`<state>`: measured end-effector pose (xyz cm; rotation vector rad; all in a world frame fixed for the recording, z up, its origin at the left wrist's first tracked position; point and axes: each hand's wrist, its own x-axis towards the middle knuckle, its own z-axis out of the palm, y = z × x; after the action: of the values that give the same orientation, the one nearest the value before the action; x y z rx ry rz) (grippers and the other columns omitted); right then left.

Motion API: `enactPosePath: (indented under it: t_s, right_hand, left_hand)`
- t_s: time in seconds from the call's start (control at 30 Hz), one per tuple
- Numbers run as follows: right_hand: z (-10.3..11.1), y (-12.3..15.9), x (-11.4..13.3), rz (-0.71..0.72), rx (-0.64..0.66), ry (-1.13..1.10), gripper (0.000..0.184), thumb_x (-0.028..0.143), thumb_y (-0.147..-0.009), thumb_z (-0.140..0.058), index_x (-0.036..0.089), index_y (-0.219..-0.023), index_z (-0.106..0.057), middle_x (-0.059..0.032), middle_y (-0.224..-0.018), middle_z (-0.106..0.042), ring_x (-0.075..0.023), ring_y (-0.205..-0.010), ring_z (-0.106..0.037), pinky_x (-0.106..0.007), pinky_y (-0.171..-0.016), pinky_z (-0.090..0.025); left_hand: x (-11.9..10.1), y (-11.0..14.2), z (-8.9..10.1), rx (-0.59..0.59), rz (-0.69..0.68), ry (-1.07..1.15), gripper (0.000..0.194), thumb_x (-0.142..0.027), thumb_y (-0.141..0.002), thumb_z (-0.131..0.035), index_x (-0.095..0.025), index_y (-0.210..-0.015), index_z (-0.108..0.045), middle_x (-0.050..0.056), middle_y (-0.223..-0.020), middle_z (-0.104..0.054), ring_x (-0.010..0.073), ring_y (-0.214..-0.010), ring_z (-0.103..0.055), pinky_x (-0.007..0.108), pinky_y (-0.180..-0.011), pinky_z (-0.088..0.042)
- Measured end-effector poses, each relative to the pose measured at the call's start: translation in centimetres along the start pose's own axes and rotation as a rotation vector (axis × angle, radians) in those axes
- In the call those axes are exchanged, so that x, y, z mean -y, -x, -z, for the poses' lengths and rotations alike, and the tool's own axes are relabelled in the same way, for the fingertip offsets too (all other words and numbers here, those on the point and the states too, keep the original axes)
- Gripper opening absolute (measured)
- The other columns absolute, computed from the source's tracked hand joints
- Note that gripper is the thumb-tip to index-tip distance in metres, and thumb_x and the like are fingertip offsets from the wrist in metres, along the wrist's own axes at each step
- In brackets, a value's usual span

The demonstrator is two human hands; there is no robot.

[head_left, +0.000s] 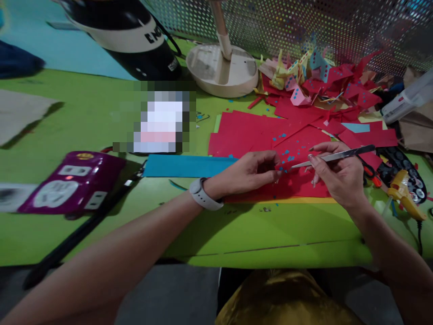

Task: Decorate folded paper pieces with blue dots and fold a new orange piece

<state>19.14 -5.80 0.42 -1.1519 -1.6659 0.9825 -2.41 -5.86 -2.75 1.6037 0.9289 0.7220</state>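
Note:
My right hand (338, 174) grips a pair of metal tweezers (348, 155) between thumb and fingers. Their tips point left, over small blue paper bits (287, 158) scattered on red paper sheets (246, 131). Close to those tips, my left hand (255, 169) is curled, thumb and index finger bent toward each other; whatever may be between them is too small to make out. A pale watch (206, 194) circles my left wrist. Under the left hand's side lies a blue paper strip (186, 166).
Folded paper pieces with dots (314, 81) are heaped at the back right, beside a lamp base (219, 72). A yellow glue gun (402, 194) lies at right. A dark bottle (128, 40), a blurred-out phone (158, 122) and a purple device (77, 180) are left.

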Motion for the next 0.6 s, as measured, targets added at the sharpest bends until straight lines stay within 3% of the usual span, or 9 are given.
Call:
enactPosePath:
  t_s: [0.23, 0.6]
  right_hand:
    - [0.14, -0.1, -0.53, -0.02, -0.033, -0.06, 0.023, 0.039, -0.084, -0.071, 0.022, -0.095, -0.06, 0.0062, -0.062, -0.064, -0.0094, -0.043, -0.059, -0.023, -0.042, -0.05]
    - [-0.23, 0.07, -0.5, -0.039, -0.058, -0.039, 0.02, 0.038, -0.084, -0.07, 0.023, -0.093, -0.06, 0.0068, -0.057, -0.062, -0.0109, -0.046, -0.061, -0.024, -0.045, -0.051]
  left_hand:
    - [0.34, 0.06, 0.04, 0.017, -0.001, 0.079, 0.014, -0.031, -0.083, -0.06, -0.019, -0.087, -0.054, 0.001, -0.076, -0.066, 0.0132, -0.069, -0.06, 0.025, -0.064, -0.047]
    - [0.44, 0.02, -0.03, -0.017, 0.002, 0.098, 0.013, -0.03, -0.083, -0.061, -0.019, -0.085, -0.054, -0.003, -0.07, -0.058, 0.0108, -0.062, -0.052, 0.024, -0.061, -0.043]
